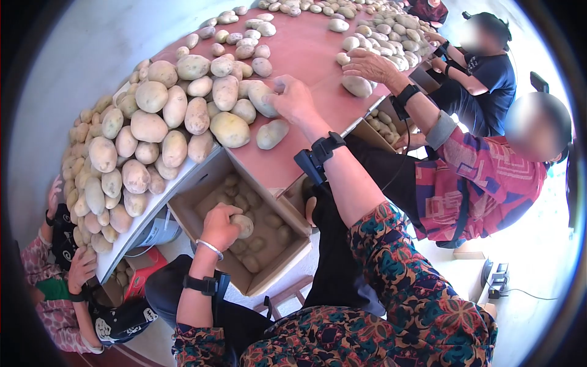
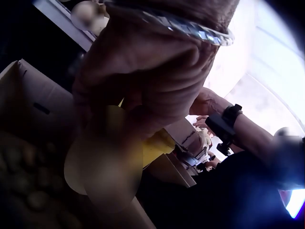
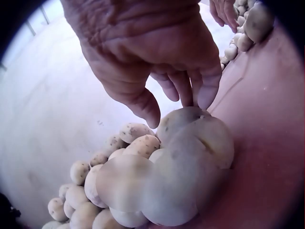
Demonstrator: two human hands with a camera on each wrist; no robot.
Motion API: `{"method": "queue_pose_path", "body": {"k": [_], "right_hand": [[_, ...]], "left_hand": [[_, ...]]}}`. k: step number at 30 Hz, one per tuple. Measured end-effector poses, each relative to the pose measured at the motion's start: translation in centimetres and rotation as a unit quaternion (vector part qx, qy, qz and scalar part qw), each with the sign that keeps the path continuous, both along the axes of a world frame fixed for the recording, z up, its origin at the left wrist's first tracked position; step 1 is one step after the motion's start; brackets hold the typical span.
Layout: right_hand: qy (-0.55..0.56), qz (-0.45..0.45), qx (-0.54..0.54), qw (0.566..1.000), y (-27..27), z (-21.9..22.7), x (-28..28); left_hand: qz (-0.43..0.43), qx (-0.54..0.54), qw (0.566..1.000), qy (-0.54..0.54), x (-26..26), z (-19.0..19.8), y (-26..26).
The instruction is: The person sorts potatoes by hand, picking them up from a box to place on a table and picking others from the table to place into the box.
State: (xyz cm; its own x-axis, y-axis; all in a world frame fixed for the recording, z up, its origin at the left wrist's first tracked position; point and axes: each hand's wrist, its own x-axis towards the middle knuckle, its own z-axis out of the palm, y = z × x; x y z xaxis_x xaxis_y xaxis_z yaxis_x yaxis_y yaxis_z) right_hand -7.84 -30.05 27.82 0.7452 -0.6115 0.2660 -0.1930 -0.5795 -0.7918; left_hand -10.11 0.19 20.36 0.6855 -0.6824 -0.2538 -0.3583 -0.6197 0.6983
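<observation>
My left hand (image 1: 220, 227), with a bracelet at its wrist, grips a potato (image 1: 243, 227) above an open cardboard box (image 1: 295, 254). In the left wrist view this potato (image 2: 107, 176) looks pale and blurred below the fingers. Over the red tabletop my right hand (image 1: 295, 101) has its thumb and fingers at a potato (image 1: 262, 98) on the edge of the heap. Up close in the right wrist view, the thumb lies at one side of that potato (image 3: 178, 121) and the fingertips on its top. Another potato (image 1: 272, 134) lies just below it on the tabletop.
A large heap of potatoes (image 1: 148, 127) covers the table's left side. More potatoes lie inside the box. At right a person in a patterned shirt (image 1: 483, 177) reaches toward another potato pile (image 1: 391, 37). Another person's hand (image 1: 81, 269) is at the lower left, near a red box (image 1: 145, 269).
</observation>
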Motion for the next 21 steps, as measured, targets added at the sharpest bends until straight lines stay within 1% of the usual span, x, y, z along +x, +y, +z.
{"method": "queue_pose_path", "body": {"k": [1, 2, 3, 5, 6, 7, 8, 9, 10, 11, 12, 14, 15, 16, 17, 18, 19, 20, 21], "right_hand": [[0.045, 0.014, -0.006, 0.999, 0.1, 0.2, 0.2], [0.09, 0.028, -0.012, 0.995, 0.4, 0.3, 0.3], [0.09, 0.033, -0.011, 0.995, 0.6, 0.2, 0.5], [0.126, 0.025, -0.108, 0.986, 1.1, -0.2, 0.9], [0.125, 0.031, -0.108, 0.986, 1.3, -0.2, 1.3], [0.155, 0.025, -0.104, 0.982, 1.1, -0.1, 1.5], [0.184, 0.02, -0.101, 0.978, 1.0, 0.0, 1.5], [0.184, 0.022, -0.101, 0.977, 1.0, 0.0, 1.5], [0.155, 0.003, -0.06, 0.986, 1.0, -0.1, 1.5], [0.125, -0.016, -0.018, 0.992, 1.0, -0.1, 1.4], [0.125, -0.016, -0.02, 0.992, 0.8, 0.0, 1.2], [0.083, -0.036, 0.045, 0.995, 0.9, 1.0, 0.8], [0.084, -0.035, 0.045, 0.995, 0.5, 0.7, 1.0], [0.039, -0.015, 0.108, 0.993, 0.2, 0.7, 1.3], [-0.005, 0.005, 0.171, 0.985, 0.0, 0.4, 1.2], [-0.001, 0.002, 0.171, 0.985, -0.2, 0.1, 1.0], [-0.028, 0.018, 0.238, 0.971, 0.4, 1.0, 0.6], [-0.056, 0.035, 0.303, 0.951, 0.8, 1.6, 0.4], [-0.053, 0.033, 0.304, 0.95, 1.0, 1.8, 0.2]], "left_hand": [[0.003, 0.001, 1.0, 0.0, -0.2, 0.0, 0.1], [-0.014, 0.021, 0.999, -0.027, -0.5, 0.1, 0.1], [-0.03, 0.041, 0.997, -0.055, -0.6, 0.1, 0.1], [-0.02, 0.053, 0.997, -0.052, -0.7, -0.2, -0.1], [-0.01, 0.064, 0.997, -0.049, -0.7, -0.3, 0.1], [-0.007, 0.065, 0.997, -0.048, -0.6, -0.3, 0.2], [-0.005, 0.045, 0.996, -0.079, -0.6, -0.1, 0.3], [-0.003, 0.024, 0.994, -0.111, -0.5, 0.0, 0.4], [-0.001, 0.024, 0.994, -0.11, -0.4, 0.6, 0.4], [0.02, 0.013, 0.997, -0.076, -0.3, 1.4, 0.4], [0.041, 0.002, 0.998, -0.041, -0.2, 2.0, 0.4], [0.052, -0.016, 0.998, -0.042, 0.0, 2.3, 0.4], [0.063, -0.032, 0.997, -0.043, 0.2, 2.4, 0.4], [0.063, -0.033, 0.997, -0.042, 0.4, 2.6, 0.5], [0.074, -0.059, 0.995, -0.037, 0.5, 2.6, 0.5], [0.085, -0.084, 0.992, -0.032, 0.6, 2.6, 0.6], [0.083, -0.084, 0.993, -0.029, 0.8, 2.3, 0.6], [0.102, -0.115, 0.988, 0.001, 1.1, 1.9, 0.7], [0.121, -0.147, 0.981, 0.03, 1.3, 1.6, 0.7]]}}
